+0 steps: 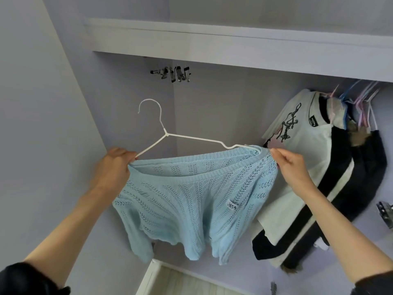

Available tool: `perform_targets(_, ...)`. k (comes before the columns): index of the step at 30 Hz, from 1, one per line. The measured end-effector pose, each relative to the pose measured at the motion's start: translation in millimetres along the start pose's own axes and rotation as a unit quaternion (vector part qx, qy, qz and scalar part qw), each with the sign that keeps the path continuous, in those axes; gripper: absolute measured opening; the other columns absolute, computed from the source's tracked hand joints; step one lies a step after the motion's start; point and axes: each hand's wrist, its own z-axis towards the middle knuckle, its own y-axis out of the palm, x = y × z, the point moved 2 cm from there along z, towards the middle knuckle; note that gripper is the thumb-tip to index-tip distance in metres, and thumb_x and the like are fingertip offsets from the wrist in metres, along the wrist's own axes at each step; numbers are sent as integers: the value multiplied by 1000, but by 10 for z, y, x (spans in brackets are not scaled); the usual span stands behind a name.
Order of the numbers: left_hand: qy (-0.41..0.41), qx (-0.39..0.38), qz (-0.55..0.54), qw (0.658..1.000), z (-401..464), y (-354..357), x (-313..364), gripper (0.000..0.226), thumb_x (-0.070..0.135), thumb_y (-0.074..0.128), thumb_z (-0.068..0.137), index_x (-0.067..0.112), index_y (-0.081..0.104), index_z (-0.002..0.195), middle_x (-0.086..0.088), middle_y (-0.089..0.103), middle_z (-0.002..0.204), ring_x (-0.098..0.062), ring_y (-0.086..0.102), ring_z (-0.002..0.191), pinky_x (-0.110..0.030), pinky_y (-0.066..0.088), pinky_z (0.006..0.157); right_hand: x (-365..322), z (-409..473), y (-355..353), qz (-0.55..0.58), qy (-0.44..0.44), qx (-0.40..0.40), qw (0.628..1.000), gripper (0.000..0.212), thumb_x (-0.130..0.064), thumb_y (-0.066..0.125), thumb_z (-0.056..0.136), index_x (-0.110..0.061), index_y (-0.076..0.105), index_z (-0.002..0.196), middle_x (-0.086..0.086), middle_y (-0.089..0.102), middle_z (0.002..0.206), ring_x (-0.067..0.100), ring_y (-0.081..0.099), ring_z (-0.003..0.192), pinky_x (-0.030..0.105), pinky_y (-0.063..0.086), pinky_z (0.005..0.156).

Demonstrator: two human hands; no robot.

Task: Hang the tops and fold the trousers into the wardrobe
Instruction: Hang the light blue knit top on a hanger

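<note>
1. Knitted pale-blue top (187,201) hangs in mid-air in front of the open wardrobe (212,37), held up between both raised arms, its neckline stretched wide.
2. Her left hand (116,165) has its fingers curled tight round the left end of a white wire hanger (170,135) and the neckline beside it.
3. Her right hand (291,165) pinches the neckline's right edge between thumb and fingers, where the hanger's right shoulder is tucked into the knit.
4. Only that end is inside; the hook stands free, tilted left.
5. Further in, at the wardrobe's right side, a white and black garment (308,167) hangs among pastel hangers (359,99).
6. Up in the back left corner, below the shelf, sits a cluster of metal clips (173,73).
</note>
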Motion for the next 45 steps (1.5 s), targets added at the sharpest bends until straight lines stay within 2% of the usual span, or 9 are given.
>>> perform_targets(4,18,-20,8,1000,-16,40,22,38,-24,52,73,2,72,93,-18,66,89,-35,57,94,-45,51,68,-43,59,-30,51,-7,43,998,48,-19,51,96,27,44,88,15,43,73,18,36,82,34,28,72)
perform_targets(8,29,-1,-57,998,-28,62,74,27,-16,54,82,3,72,89,-10,64,82,-29,56,81,-31,40,66,-192,76,53,-12,-45,2,999,39,-20,53,95,12,53,74,15,36,63,16,35,64,28,30,63)
perform_targets(10,13,11,-101,995,-49,81,105,22,-8,53,88,5,71,91,-3,63,84,-21,53,75,-27,33,65,-194,45,121,-75,-72,-21,994,28,-15,54,94,8,64,81,23,52,67,20,45,63,24,37,63)
perform_targets(16,32,-73,-54,995,-155,182,98,25,-11,51,87,5,68,96,-6,62,87,-30,59,81,-38,47,63,-132,17,99,-75,-77,34,994,37,-13,50,96,23,54,84,41,53,83,43,50,75,37,40,70)
perform_targets(21,25,-69,-61,995,-193,241,160,34,-18,50,81,5,71,96,-10,66,92,-32,62,79,-40,48,65,-186,24,139,-83,-78,-13,993,24,-11,49,96,2,64,82,12,55,74,13,46,71,18,39,65)
perform_targets(26,-18,2,-110,994,-107,143,146,27,-15,52,85,2,72,92,-12,68,86,-28,61,77,-19,29,64,90,-117,151,-132,-68,-46,988,20,-5,52,94,7,68,100,17,67,93,33,61,91,10,42,72)
perform_targets(31,-6,-4,-114,993,-59,101,240,32,-18,49,84,2,72,96,-8,67,89,-20,56,77,-20,35,69,15,-123,226,-126,-84,-24,988,20,-5,55,92,7,68,103,11,68,93,34,63,91,17,45,76)
perform_targets(38,18,2,-52,998,-16,83,262,31,-15,52,83,7,72,90,-6,69,89,-31,64,71,-39,51,60,-201,-61,165,-23,-101,80,991,21,-5,50,95,0,66,107,0,63,98,-18,55,82,6,41,77)
perform_targets(45,3,21,-93,995,-50,135,316,28,-15,52,84,6,72,86,-7,67,83,-32,62,71,-41,50,63,42,-166,300,-89,-49,-78,992,22,-5,53,93,0,67,111,8,68,108,11,60,97,1,40,80)
